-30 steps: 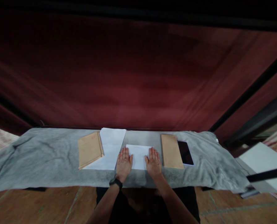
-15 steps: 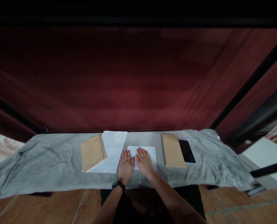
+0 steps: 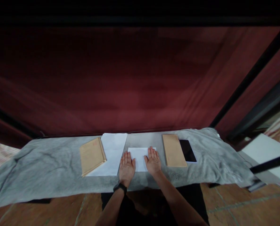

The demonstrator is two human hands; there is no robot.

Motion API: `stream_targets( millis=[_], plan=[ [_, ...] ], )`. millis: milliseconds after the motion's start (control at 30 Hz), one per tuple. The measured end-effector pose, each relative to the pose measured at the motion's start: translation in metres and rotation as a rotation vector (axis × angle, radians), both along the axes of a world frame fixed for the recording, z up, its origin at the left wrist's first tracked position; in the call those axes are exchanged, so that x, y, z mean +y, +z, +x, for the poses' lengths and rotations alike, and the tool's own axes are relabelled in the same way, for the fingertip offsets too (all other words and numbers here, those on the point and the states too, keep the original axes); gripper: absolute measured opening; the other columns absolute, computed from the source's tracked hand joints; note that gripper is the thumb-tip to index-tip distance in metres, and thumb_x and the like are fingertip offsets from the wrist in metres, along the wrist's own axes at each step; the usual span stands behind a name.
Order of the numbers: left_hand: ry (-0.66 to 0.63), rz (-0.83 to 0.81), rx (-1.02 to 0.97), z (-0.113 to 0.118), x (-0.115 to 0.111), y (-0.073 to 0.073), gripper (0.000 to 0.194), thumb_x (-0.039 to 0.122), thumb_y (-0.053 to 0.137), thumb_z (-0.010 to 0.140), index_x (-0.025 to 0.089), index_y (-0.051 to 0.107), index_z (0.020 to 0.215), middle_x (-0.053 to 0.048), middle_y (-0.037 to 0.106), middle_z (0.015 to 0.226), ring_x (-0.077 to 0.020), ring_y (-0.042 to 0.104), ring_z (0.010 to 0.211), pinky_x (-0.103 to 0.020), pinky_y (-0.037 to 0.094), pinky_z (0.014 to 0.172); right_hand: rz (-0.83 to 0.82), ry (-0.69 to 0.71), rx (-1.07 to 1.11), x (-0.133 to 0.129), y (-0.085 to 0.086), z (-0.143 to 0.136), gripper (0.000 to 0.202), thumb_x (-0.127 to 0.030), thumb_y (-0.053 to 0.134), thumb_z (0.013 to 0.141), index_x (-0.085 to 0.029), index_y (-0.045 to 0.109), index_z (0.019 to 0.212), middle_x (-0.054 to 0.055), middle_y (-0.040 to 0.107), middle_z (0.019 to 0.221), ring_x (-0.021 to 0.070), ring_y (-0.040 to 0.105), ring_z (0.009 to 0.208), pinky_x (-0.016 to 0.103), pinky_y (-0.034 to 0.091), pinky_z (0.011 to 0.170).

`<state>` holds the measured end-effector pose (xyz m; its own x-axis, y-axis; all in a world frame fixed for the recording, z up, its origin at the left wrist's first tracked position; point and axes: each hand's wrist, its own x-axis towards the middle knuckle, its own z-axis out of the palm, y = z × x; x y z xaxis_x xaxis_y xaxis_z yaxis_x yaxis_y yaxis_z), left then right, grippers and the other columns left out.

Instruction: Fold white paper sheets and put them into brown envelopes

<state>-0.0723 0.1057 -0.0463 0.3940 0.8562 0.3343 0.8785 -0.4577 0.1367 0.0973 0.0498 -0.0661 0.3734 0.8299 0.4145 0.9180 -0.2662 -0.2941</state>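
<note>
A small white sheet of paper [image 3: 140, 159], which looks folded, lies flat in front of me on the grey cloth. My left hand [image 3: 127, 167] rests palm down over its left edge, fingers stretched out. Over the right edge lies my right hand [image 3: 153, 160], flat and with fingers extended. Larger white sheets [image 3: 113, 150] lie just left of my left hand, partly under a stack of brown envelopes [image 3: 92, 154]. To the right of my right hand is another brown envelope or stack of them [image 3: 174, 150].
A grey cloth [image 3: 57, 166] covers the long narrow surface. A dark-screened phone or tablet [image 3: 188, 151] touches the right-hand envelope. Behind rises a dark red panel [image 3: 130, 88]. White boards [image 3: 267, 157] stand at the far right, above a tiled floor [image 3: 66, 208].
My right hand has slid right across the small paper, from its middle to its right edge. My left hand stays at the left edge. The view has tilted slightly.
</note>
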Motion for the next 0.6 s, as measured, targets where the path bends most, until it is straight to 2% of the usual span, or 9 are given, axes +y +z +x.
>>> stream_targets(
  millis=[233,400,500,600],
  plan=[
    [-0.018,0.023,-0.025,0.001,0.000,-0.001,0.062,0.037,0.028,0.100,-0.001,0.040,0.148,-0.022,0.043,0.152,-0.0314,0.036,0.145,-0.048,0.029,0.119,0.086,-0.075,-0.030,-0.030,0.008,0.003,0.053,-0.032,0.037,0.102,-0.005,0.042,0.147,0.020,0.048,0.149,0.0299,0.045,0.138,0.048,0.033,0.114],
    [-0.038,0.048,-0.039,-0.001,0.001,0.000,0.063,0.038,0.028,0.100,-0.002,0.040,0.147,-0.025,0.045,0.150,-0.0332,0.035,0.145,-0.051,0.030,0.118,0.068,0.133,-0.103,-0.071,0.015,-0.010,0.054,-0.035,0.038,0.103,-0.011,0.038,0.151,0.013,0.045,0.153,0.0256,0.043,0.140,0.044,0.033,0.115],
    [-0.056,0.052,-0.073,-0.001,0.001,0.002,0.063,0.037,0.027,0.100,-0.003,0.039,0.147,-0.025,0.042,0.152,-0.0339,0.032,0.146,-0.052,0.029,0.118,0.049,0.133,-0.123,-0.091,0.015,-0.016,0.055,-0.041,0.042,0.102,-0.014,0.042,0.149,0.012,0.047,0.151,0.0253,0.046,0.138,0.042,0.032,0.116],
    [-0.103,0.036,-0.108,0.010,-0.007,0.004,0.060,0.035,0.028,0.101,0.005,0.032,0.153,-0.020,0.038,0.156,-0.0316,0.026,0.149,-0.054,0.027,0.120,0.030,0.110,-0.131,-0.099,0.016,-0.016,0.057,-0.043,0.043,0.101,-0.013,0.042,0.149,0.014,0.048,0.151,0.0261,0.046,0.138,0.042,0.031,0.117]
  ],
)
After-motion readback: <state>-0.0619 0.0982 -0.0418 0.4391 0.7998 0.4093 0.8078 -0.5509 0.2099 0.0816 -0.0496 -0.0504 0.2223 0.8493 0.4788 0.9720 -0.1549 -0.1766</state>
